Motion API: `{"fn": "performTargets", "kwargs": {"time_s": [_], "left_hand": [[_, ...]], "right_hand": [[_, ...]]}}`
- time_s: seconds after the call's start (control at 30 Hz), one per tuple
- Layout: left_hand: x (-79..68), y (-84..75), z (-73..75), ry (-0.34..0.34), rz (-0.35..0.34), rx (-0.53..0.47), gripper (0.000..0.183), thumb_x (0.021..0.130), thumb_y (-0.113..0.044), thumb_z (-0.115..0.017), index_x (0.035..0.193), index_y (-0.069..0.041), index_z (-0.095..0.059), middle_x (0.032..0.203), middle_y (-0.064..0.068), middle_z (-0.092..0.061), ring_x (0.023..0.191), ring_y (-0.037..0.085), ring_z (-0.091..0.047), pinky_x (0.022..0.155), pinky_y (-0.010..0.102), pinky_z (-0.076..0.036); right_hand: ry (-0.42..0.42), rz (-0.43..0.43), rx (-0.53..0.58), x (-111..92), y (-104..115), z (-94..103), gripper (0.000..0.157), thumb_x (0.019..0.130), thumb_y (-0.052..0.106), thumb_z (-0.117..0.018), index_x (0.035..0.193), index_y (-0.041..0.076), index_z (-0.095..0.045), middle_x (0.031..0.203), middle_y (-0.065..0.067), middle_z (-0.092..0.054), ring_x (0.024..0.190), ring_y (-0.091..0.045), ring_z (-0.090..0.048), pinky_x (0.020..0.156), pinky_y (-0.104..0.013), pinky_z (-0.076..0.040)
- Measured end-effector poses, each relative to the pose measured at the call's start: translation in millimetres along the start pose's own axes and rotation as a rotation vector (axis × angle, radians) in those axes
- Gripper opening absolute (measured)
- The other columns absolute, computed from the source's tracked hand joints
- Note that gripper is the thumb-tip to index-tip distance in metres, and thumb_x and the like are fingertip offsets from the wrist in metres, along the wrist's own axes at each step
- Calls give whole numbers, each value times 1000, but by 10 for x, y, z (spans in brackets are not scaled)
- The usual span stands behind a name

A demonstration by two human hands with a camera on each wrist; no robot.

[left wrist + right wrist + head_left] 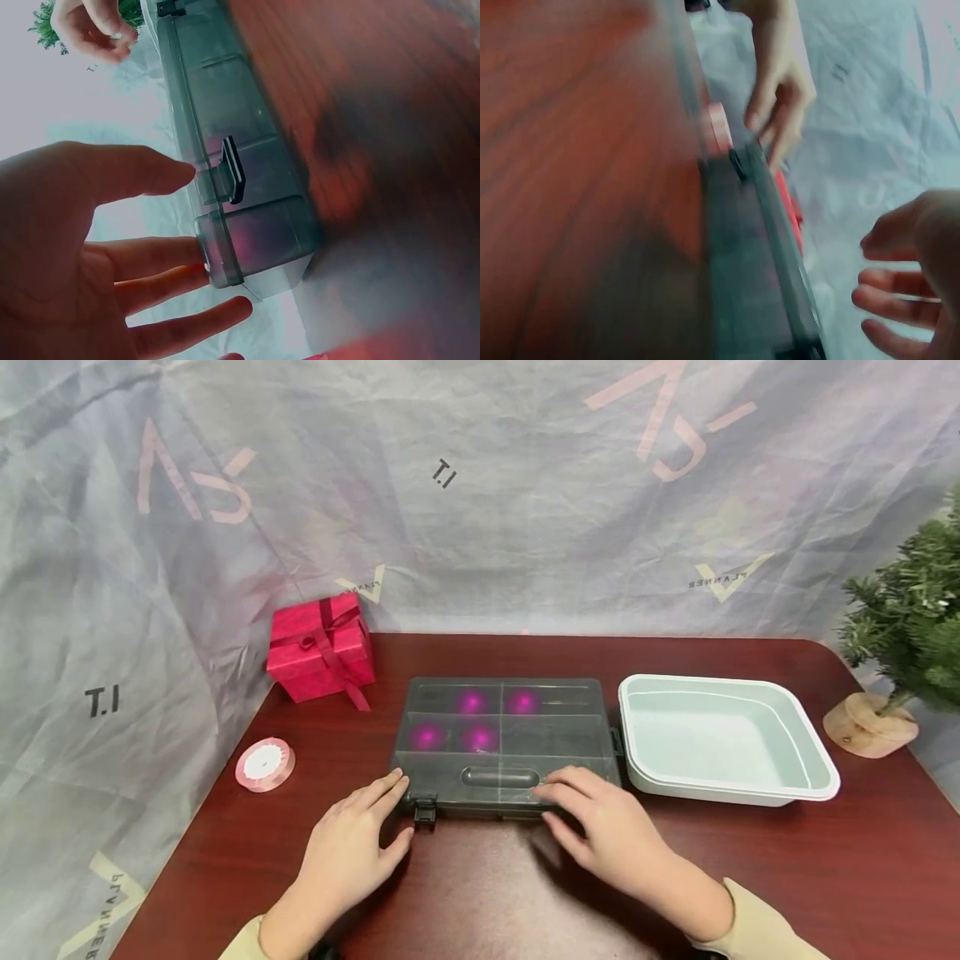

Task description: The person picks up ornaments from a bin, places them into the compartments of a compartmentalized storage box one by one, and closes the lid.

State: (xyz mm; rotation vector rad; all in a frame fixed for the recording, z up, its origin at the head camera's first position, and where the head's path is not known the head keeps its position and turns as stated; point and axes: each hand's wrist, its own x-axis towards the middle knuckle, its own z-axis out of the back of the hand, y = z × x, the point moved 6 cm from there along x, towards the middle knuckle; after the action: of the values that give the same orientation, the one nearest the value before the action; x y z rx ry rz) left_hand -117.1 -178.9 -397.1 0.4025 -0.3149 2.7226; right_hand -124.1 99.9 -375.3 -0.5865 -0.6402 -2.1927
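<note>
A dark translucent compartment box point(555, 739) lies flat with its lid down. Four purple glowing spots show through the lid on its left side. At the front left, a black latch point(425, 811) sticks outward, also seen as a raised latch point(234, 171) in the left wrist view. My left hand point(352, 835) rests at the box's front left corner, fingertips on its edge and thumb near the latch. Over the front right part hovers my right hand point(600, 822), its fingers loosely bent with nothing in them; the right wrist view shows these fingers point(900, 292) apart from the box.
Right of the box stands a pale rectangular tub point(720, 747), close to its side. A small potted tree point(911, 627) is at the far right. To the left are a pink ribbon roll point(266, 765) and a red gift box point(322, 647). Grey cloth point(480, 552) hangs behind the table point(480, 893).
</note>
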Motion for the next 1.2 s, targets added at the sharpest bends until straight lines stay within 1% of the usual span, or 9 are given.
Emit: {"fn": "performTargets", "kwargs": {"time_s": [0.13, 0.23, 0.33, 0.47, 0.53, 0.6, 0.73, 0.87, 1.2], "left_hand": [[20, -2, -10, 5, 3, -5, 59, 80, -29, -80, 134, -7, -68, 139, 3, -63, 117, 29, -64, 92, 50, -52], [27, -1, -15, 16, 11, -2, 59, 80, -29, -80, 134, -7, -68, 139, 3, -63, 118, 29, -64, 93, 51, -52], [35, 0, -14, 30, 18, -2, 59, 80, -28, -80, 134, -8, -68, 139, 3, -63, 119, 29, -63, 93, 50, -52], [47, -2, -6, 51, 34, -18, 58, 80, -26, -79, 135, -9, -68, 139, 3, -63, 120, 28, -62, 92, 50, -52], [50, 2, -6, 63, 43, -25, 58, 80, -24, -78, 135, -10, -68, 139, 2, -63, 121, 27, -61, 92, 51, -52], [51, 5, -7, 72, 49, -31, 59, 80, -23, -77, 136, -11, -67, 140, 1, -62, 122, 26, -61, 92, 51, -52], [46, 11, -4, 82, 55, -33, 59, 80, -22, -77, 137, -11, -67, 140, 1, -62, 122, 26, -61, 92, 51, -52], [47, 1, 18, 79, 54, -31, 58, 80, -21, -77, 136, -10, -68, 140, 2, -62, 122, 26, -61, 92, 51, -52], [51, 13, 10, 87, 76, -27, 57, 80, -22, -78, 135, -9, -68, 139, 3, -63, 122, 27, -61, 93, 51, -51]], "right_hand": [[72, 31, 223, 84, 150, -223, 36, 88, 10, -74, 123, 10, -69, 114, 0, -69, 102, -14, -67, 86, -36, -56], [197, -43, 495, 131, 218, -484, 39, 91, 6, -72, 130, 6, -65, 114, -5, -71, 100, -15, -69, 88, -33, -56], [349, -206, 853, 148, 267, -775, 37, 95, 4, -67, 132, -2, -62, 114, -15, -72, 100, -24, -70, 88, -34, -56], [494, -535, 1333, 91, 308, -1125, 41, 98, 5, -60, 135, -12, -57, 119, -26, -68, 106, -31, -70, 90, -39, -56], [523, -673, 1500, 50, 328, -1261, 46, 97, 6, -58, 138, -14, -53, 123, -28, -66, 108, -29, -68, 93, -39, -54], [525, -770, 1604, 16, 348, -1367, 50, 96, 7, -57, 141, -14, -50, 128, -28, -64, 112, -26, -67, 97, -38, -52], [478, -835, 1684, 12, 394, -1496, 55, 97, 5, -55, 146, -14, -41, 134, -28, -60, 118, -28, -64, 100, -38, -49], [400, -878, 1687, 37, 418, -1550, 55, 98, 3, -55, 146, -16, -37, 134, -28, -60, 118, -31, -64, 98, -39, -51], [202, -985, 1567, 107, 430, -1628, 33, 99, 0, -55, 126, -18, -56, 105, -20, -73, 91, -17, -72, 81, -25, -56]]}}
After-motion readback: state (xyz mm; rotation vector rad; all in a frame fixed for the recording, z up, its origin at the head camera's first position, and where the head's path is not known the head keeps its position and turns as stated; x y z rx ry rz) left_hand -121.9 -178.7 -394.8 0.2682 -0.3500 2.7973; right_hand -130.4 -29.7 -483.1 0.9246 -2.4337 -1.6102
